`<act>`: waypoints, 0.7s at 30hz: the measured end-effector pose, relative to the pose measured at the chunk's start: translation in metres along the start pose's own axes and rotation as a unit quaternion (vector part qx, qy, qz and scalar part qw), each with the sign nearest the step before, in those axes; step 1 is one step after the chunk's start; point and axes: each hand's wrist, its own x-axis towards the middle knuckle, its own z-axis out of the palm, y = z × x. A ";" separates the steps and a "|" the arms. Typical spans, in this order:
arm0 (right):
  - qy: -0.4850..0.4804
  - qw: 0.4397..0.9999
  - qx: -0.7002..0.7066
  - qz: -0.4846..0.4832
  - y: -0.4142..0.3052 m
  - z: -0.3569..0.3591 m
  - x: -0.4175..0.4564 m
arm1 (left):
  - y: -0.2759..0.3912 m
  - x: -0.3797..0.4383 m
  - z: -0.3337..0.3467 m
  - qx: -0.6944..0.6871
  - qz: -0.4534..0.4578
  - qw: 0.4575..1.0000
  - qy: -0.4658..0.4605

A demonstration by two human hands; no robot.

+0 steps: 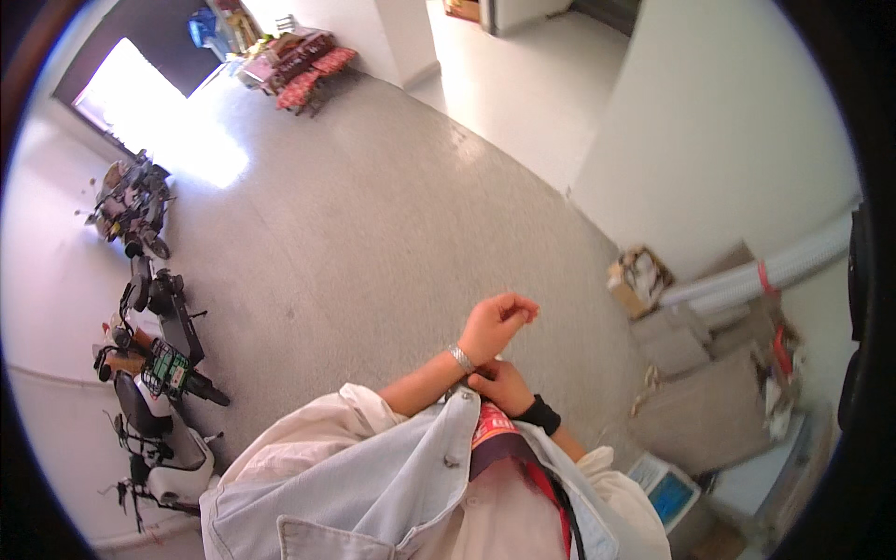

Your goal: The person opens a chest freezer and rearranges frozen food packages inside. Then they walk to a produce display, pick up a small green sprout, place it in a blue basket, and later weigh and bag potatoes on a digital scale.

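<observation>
My left hand, with a silver metal-band watch on its wrist, is held out over the grey floor. Its fingers curl loosely with gaps, and nothing shows in them. Just below it, my right hand wears a black wristband. That hand rests at the front of my body, close to the left wrist, by the edge of a light denim vest and a red printed cloth. Its fingertips are partly hidden, so whether it grips anything is unclear.
Electric scooters and a motorcycle line the left wall. Flattened cardboard, an open carton and a white corrugated hose lie at the right. A table with red-cushioned benches stands near the bright doorway.
</observation>
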 end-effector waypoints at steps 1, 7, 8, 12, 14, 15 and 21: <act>-0.015 0.998 0.048 0.024 -0.012 -0.015 0.024 | 0.008 0.022 -0.008 0.000 0.025 1.000 0.018; -0.041 0.999 -0.021 0.009 -0.046 -0.092 0.159 | 0.012 0.163 -0.073 -0.125 0.004 0.992 0.034; -0.058 0.998 -0.022 -0.006 -0.048 -0.108 0.184 | 0.007 0.193 -0.086 -0.167 0.002 0.986 0.025; -0.042 0.996 -0.082 0.019 -0.067 -0.178 0.297 | -0.001 0.318 -0.129 -0.266 -0.027 0.963 -0.013; -0.022 0.997 -0.072 0.010 -0.092 -0.211 0.351 | 0.012 0.386 -0.150 -0.275 -0.004 0.960 -0.051; -0.016 0.996 -0.080 0.026 -0.106 -0.224 0.380 | 0.022 0.417 -0.162 -0.271 -0.012 0.960 -0.065; -0.046 0.894 -0.446 -0.012 -0.198 -0.329 0.529 | 0.094 0.590 -0.228 0.139 0.186 0.970 -0.067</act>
